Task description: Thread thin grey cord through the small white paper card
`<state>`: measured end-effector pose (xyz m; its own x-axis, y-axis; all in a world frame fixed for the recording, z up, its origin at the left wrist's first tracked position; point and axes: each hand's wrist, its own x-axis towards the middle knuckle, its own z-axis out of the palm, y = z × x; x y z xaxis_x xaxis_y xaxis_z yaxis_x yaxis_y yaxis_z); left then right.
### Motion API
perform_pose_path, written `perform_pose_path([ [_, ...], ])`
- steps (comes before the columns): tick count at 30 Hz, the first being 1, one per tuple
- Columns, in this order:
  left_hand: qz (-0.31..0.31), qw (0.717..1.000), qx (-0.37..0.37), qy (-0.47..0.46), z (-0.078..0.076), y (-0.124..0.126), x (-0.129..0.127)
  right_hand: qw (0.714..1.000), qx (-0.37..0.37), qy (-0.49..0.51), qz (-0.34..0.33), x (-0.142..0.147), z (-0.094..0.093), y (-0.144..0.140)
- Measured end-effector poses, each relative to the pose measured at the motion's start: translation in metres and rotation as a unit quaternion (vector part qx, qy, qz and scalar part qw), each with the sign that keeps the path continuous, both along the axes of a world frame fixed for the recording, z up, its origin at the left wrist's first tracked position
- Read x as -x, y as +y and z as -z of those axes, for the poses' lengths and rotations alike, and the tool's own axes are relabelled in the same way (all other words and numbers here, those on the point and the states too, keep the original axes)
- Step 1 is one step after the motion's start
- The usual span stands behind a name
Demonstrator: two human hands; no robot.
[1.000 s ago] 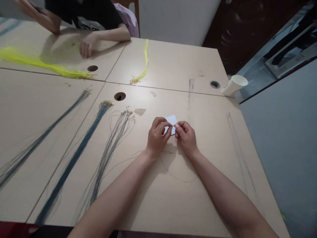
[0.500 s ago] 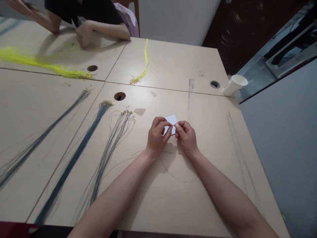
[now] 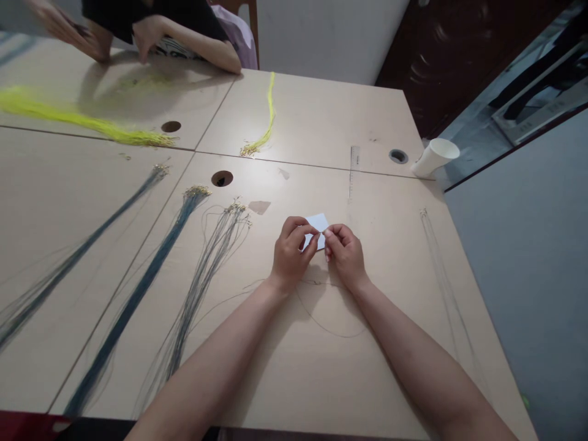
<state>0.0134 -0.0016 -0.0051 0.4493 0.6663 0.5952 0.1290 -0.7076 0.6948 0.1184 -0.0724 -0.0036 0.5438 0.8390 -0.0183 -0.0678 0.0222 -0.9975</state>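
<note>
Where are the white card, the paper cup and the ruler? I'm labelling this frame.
white card (image 3: 318, 222): head view, its upper corner above the fingers.
paper cup (image 3: 434, 157): head view, its side wall.
ruler (image 3: 353, 173): head view, mid-length.

Two hands of the wearer are seen, the left hand (image 3: 290, 254) and the right hand (image 3: 345, 254), with one small white card (image 3: 318, 222) between them. Two further hands (image 3: 146, 32) of another person are seen at the far edge. Three bluish cord bundles (image 3: 138, 294) and two yellow cord bundles (image 3: 264, 131) are counted on the table (image 3: 312, 116). One white paper cup (image 3: 434, 157), one clear ruler (image 3: 353, 171) and three round holes (image 3: 222, 179) are also counted.
</note>
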Motion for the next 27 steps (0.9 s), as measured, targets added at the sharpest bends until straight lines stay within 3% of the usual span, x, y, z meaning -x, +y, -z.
perform_pose_path([
  [27,-0.003,1.0,-0.001,0.0,0.0003,-0.0001,0.0002,1.0,-0.008,0.01,0.0,-0.001,0.0016,-0.0005],
])
